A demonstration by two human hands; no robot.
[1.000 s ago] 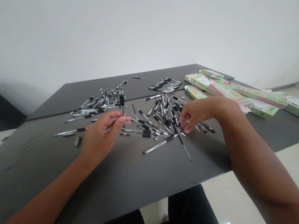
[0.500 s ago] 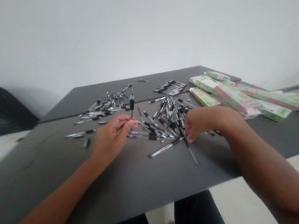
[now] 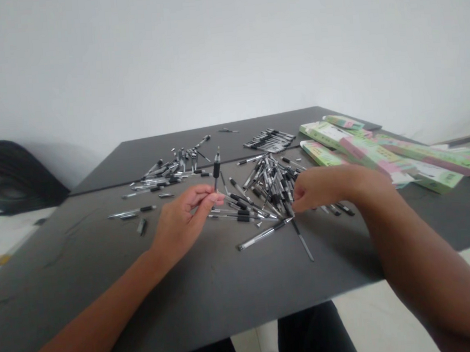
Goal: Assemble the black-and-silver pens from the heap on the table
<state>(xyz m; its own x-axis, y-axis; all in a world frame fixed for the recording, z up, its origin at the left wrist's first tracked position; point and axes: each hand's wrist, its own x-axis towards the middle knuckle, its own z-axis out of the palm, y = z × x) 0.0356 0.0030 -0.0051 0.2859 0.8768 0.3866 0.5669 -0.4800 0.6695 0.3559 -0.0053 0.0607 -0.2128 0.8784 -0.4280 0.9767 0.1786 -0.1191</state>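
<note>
My left hand [image 3: 187, 217] pinches a pen [image 3: 217, 169] between thumb and fingers; it stands almost upright, black grip and tip pointing up. Over the right side of a heap of clear and black pens [image 3: 270, 181], my right hand [image 3: 307, 189] reaches down with fingers curled together. What its fingertips grip, if anything, is hidden. Just in front of the heap lie a loose pen [image 3: 264, 235] and a thin dark refill [image 3: 304, 244]. More pens fan out between the two hands.
Another scatter of pens and parts [image 3: 165, 173] lies at the left, and a neat row of pens [image 3: 268, 139] at the back. Green and pink cardboard boxes [image 3: 363, 149] overlap at the right. The dark table [image 3: 196, 309] has a seam across it.
The view has shifted, so everything sits further right and lower. My left hand still holds the pen, now slightly tilted. My right fingers have closed in toward the heap.
</note>
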